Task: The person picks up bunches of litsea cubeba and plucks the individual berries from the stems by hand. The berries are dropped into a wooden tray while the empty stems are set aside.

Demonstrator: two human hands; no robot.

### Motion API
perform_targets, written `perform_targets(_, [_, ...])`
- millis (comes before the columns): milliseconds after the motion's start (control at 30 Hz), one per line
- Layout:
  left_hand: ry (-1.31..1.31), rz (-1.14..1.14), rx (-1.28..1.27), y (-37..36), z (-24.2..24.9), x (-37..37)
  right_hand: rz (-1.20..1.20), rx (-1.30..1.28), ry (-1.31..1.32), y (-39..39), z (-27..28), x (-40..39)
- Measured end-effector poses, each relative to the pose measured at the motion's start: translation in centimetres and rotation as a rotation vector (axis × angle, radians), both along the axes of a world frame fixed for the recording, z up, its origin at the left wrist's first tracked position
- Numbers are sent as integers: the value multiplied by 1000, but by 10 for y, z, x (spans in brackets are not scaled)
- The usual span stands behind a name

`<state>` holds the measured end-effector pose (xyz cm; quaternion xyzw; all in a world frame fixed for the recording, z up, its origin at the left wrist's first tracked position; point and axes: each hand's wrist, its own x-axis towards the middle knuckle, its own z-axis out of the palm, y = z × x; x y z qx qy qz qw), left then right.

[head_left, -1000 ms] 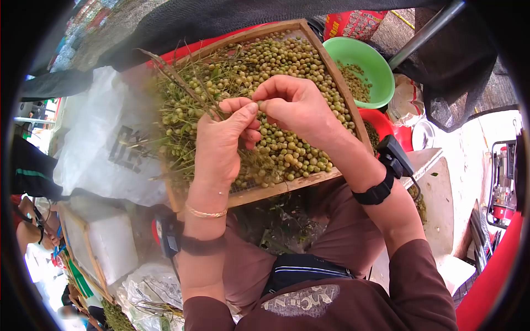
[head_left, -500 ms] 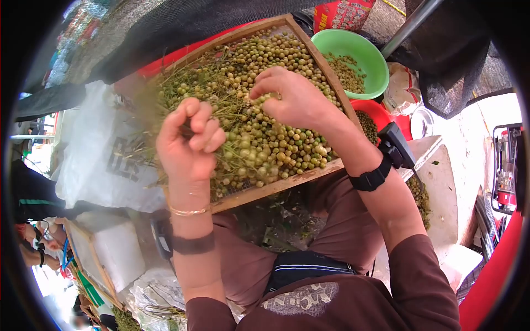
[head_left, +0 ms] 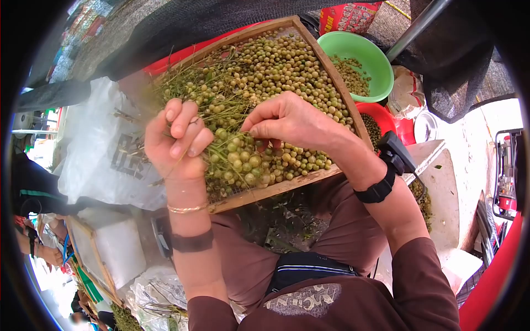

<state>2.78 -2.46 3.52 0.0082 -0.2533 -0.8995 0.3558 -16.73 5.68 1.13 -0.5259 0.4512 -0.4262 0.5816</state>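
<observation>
A wood-framed mesh tray (head_left: 326,63) lies across in front of me, filled with small round green-yellow berries (head_left: 292,66) and thin stems (head_left: 190,77). Over its left part, my left hand (head_left: 179,138) is closed with curled fingers around thin stalks; a bunch of green berries (head_left: 240,160) hangs beside it at the right. My right hand (head_left: 292,121) pinches thumb and forefinger together at the stalks above that bunch. Its other fingers are curled and partly hidden.
Beyond the tray's right side stand a green basin (head_left: 381,69) with berries and a red bowl (head_left: 389,124). A metal pole (head_left: 417,30) slants at upper right. White plastic sacking (head_left: 99,149) lies left. Another person's hand (head_left: 52,255) shows at far left.
My right hand has lowered and its fingers have closed at the stalks. My left hand has shifted slightly left, and the green bunch beside it shows more sharply.
</observation>
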Motion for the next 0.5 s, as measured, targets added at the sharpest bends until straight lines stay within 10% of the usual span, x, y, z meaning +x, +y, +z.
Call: perform_targets(500, [-9,-183,-123,6,4,-2,-15,35,-144,0,9,9])
